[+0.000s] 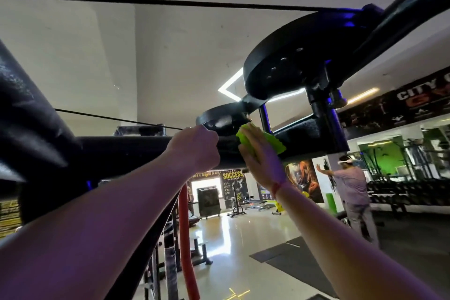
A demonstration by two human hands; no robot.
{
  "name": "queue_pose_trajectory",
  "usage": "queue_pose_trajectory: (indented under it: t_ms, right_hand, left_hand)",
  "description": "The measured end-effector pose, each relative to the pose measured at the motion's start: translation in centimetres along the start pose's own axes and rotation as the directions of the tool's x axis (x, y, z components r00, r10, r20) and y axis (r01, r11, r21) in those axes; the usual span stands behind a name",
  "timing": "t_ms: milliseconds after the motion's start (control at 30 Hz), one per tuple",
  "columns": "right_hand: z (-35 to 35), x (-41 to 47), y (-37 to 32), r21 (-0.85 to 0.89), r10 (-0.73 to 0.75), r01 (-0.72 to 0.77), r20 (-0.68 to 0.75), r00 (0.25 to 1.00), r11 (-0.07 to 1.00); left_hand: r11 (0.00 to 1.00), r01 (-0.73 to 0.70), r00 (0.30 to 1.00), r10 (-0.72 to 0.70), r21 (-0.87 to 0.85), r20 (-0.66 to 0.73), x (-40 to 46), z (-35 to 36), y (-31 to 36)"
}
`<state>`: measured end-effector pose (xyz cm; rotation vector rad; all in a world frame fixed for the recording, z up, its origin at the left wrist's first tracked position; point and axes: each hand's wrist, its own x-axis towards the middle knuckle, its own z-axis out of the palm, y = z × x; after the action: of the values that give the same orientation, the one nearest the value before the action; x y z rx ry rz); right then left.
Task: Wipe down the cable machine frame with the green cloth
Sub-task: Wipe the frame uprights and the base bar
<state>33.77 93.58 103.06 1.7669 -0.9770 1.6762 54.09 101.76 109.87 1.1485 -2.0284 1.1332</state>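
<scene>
Both my arms reach up to the black cable machine frame (136, 146), whose horizontal top beam crosses the view. My right hand (260, 156) presses the green cloth (274, 142) flat against the beam, just under a small black pulley (224, 119). The cloth sticks out above and to the right of my fingers. My left hand (197, 148) is curled round the beam's upper edge a little left of the cloth, at the end of a thin cable (109, 118). A larger pulley (292, 61) sits higher on the right.
A thick black diagonal bar (36, 114) fills the left side. Another cable (146, 2) runs across the top. Below lie a glossy gym floor (246, 234), a red post (186, 238), benches, dark mats, and a person (353, 192) standing at the right by dumbbell racks.
</scene>
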Motion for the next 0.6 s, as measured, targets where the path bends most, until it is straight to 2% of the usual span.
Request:
queue_pose_trajectory:
  t_ms: [67,133,200,300,367,400,500,533,600]
  right_hand:
    - [-0.5,0.3,1.4,-0.054,0.092,-0.094,-0.033,0.995,0.994]
    - [0.4,1.1,0.3,-0.043,0.164,-0.173,-0.156,0.974,0.984]
    - [1.7,1.5,-2.1,-0.007,0.148,-0.154,-0.241,0.959,0.988]
    - [1.2,0.4,-4.2,0.098,-0.004,0.011,-0.08,0.997,0.995]
    - [-0.1,0.8,-2.7,0.015,-0.079,0.079,0.009,0.997,0.997]
    - [-0.4,1.2,-1.5,-0.039,-0.047,0.047,-0.002,0.999,0.998]
    - [0.2,1.6,-1.1,-0.118,0.204,-0.223,-0.156,0.967,0.968]
    - [0.9,1.6,-2.3,-0.127,0.211,-0.234,-0.173,0.962,0.964]
    - [2.1,1.0,-5.0,-0.117,0.054,-0.064,-0.091,0.994,0.991]
  left_hand:
    - [1.0,-0.01,1.0,0.01,-0.005,0.009,-0.3,-0.2,-0.4]
    - [1.0,-0.007,1.0,0.007,-0.004,0.006,-0.6,-0.3,-0.4]
    - [1.0,0.003,1.0,-0.003,0.024,-0.006,-0.9,-0.5,-0.4]
    - [0.998,0.02,1.0,-0.02,0.052,0.001,-1.6,-1.0,-0.2]
    - [0.998,0.026,1.0,-0.026,0.058,0.008,-1.9,-1.1,-0.4]
    - [0.998,0.028,1.0,-0.029,0.053,0.011,-2.0,-1.2,-0.6]
    - [0.998,0.033,0.999,-0.035,0.048,0.037,-2.5,-1.5,-1.4]
    - [0.998,0.036,0.998,-0.038,0.047,0.053,-2.7,-1.6,-1.7]
    - [0.998,0.049,0.997,-0.051,0.031,0.066,-3.2,-1.8,-2.2]
